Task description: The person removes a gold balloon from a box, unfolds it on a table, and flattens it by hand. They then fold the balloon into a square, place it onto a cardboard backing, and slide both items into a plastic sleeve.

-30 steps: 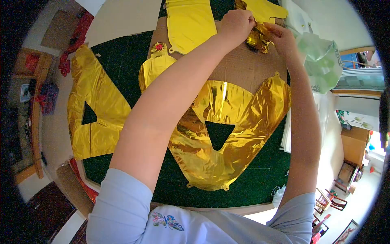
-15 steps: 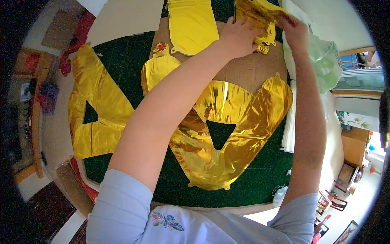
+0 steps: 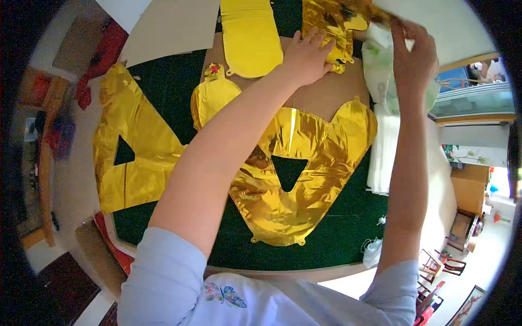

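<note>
My left hand (image 3: 310,57) lies with fingers spread at the lower left edge of a crumpled gold foil balloon (image 3: 329,24) at the top. My right hand (image 3: 416,54) pinches the far right end of that same foil, which stretches between the two hands and runs partly out of view. Below lie two flat gold foil letter balloons shaped like an A: one (image 3: 326,204) points toward me with a dark triangular hole, the other (image 3: 144,174) lies at the left. My left forearm covers part of them.
A yellow foil piece (image 3: 251,41) and a gold one with a red spot (image 3: 215,98) lie on brown cardboard (image 3: 310,100) over the dark green tabletop (image 3: 348,244). At the right are a pale green plastic bag (image 3: 378,70), a white stack (image 3: 383,157) and white string (image 3: 372,251).
My right hand has moved to the right, drawing the end of the foil balloon outward. My left hand stays beside the foil, and the view has shifted slightly.
</note>
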A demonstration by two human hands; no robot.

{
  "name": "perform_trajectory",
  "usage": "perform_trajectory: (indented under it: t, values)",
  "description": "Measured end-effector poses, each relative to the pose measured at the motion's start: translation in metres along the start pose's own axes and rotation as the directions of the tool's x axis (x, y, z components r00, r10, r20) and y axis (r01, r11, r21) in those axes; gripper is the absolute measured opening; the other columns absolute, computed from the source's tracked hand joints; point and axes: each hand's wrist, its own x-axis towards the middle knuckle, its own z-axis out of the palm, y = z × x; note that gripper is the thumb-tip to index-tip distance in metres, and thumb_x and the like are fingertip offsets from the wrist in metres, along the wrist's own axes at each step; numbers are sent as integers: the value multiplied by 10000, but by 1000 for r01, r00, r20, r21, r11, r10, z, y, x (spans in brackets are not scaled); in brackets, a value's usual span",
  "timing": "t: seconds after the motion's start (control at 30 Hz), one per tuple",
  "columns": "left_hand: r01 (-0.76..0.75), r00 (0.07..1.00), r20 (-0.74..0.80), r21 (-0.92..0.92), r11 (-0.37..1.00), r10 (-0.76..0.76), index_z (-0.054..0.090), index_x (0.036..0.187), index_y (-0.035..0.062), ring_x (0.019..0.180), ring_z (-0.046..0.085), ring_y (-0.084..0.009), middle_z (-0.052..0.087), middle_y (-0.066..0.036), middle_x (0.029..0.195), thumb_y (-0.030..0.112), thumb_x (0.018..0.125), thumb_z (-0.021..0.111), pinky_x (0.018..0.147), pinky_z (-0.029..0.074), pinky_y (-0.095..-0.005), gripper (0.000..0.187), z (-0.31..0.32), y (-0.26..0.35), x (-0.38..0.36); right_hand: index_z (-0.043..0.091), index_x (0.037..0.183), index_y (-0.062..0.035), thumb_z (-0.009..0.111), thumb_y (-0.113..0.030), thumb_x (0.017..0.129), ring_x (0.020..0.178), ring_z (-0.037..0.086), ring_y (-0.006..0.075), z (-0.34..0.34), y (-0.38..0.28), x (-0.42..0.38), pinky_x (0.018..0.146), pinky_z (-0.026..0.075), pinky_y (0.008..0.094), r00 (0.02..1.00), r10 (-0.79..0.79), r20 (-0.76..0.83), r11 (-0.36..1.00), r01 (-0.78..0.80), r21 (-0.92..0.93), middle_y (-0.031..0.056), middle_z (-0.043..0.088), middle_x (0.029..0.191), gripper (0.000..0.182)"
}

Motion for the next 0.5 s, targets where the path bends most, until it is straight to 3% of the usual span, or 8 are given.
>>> perform_trajectory:
  t: [0.03,0.1,0.17,0.23,0.3,0.5]
  values:
    - [-1,998,-62,3,1000,1,477,1339,135,1305,395,-340,448,-155,1386,392,891,554,1048,324,-558,522,-14,4,-11,707,981,-115,698,-133,804,987,621,249,-17,-13,-11,863,475,350,998,-68,-1,997,68,32,74,685,1036,177]
    - [23,999,29,-141,990,-19,471,1330,53,1338,334,-332,397,-184,1406,312,886,579,1080,293,-485,526,-60,14,-43,697,921,-110,702,-115,798,1038,589,278,-37,-23,-37,902,456,372,981,-185,58,979,179,99,71,670,1059,124]
    - [66,998,22,-242,968,-63,499,1296,77,1318,363,-375,389,-208,1415,279,850,638,1073,317,-507,509,-101,31,-110,689,956,-92,710,-76,775,1066,586,282,-58,-35,-74,920,455,385,976,-134,170,974,98,203,86,661,1087,183]
    - [116,968,241,-206,972,-65,481,1317,85,1331,344,-378,357,-200,1440,295,846,643,1080,301,-514,541,-154,49,-178,677,968,-68,702,-46,767,1096,584,287,-83,-55,-110,949,448,404,960,-80,270,963,4,270,100,660,1078,203]
    - [190,903,416,-165,968,-107,443,1368,130,1360,297,-381,313,-190,1473,336,859,627,1092,258,-546,580,-189,69,-238,658,956,-44,684,-16,753,1105,588,296,-103,-72,-145,966,442,424,931,-126,342,945,8,326,112,661,1062,206]
    - [226,870,460,-58,972,-175,387,1428,223,1389,241,-381,265,-153,1512,424,878,582,1101,183,-595,617,-218,92,-314,611,909,-38,662,-46,731,1058,605,309,-151,-124,-233,941,456,452,858,-160,488,890,-88,447,115,662,1008,185]
